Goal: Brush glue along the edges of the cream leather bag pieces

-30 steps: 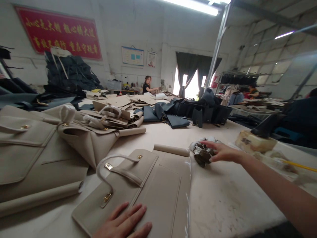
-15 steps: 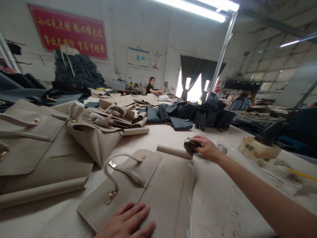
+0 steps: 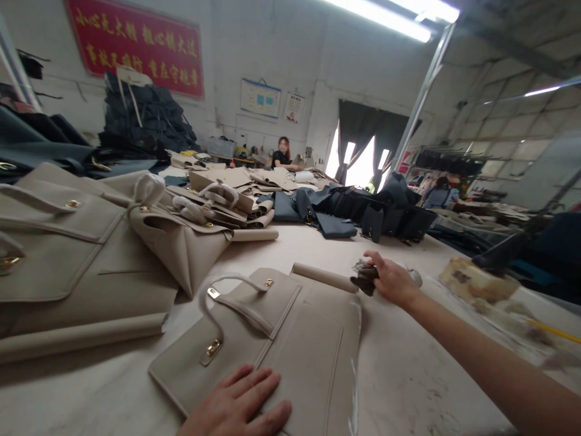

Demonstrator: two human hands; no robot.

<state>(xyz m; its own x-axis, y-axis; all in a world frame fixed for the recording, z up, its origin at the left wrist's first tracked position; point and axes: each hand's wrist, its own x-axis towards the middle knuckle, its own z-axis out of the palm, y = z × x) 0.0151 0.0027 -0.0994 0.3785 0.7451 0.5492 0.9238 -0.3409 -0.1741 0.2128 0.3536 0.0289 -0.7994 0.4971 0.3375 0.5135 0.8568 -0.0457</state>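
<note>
A flat beige handbag panel (image 3: 290, 339) with a white-wrapped handle and gold clasps lies on the worktable (image 3: 408, 375) in front of me. My left hand (image 3: 238, 406) rests flat on its near edge, fingers spread. My right hand (image 3: 390, 280) reaches out to the panel's far right corner and is closed on a dark crumpled rag (image 3: 365, 277). A beige roll (image 3: 323, 276) lies just left of the rag.
Large beige bags (image 3: 82, 254) are piled at the left, with more beige pieces and dark blue bags (image 3: 363, 215) further back. A yellowish block (image 3: 476, 280) and clutter sit at the right. Another person (image 3: 284, 154) works at the far end.
My right hand closed on the rag and drew it left toward the panel's far corner. The left hand stayed flat on the panel.
</note>
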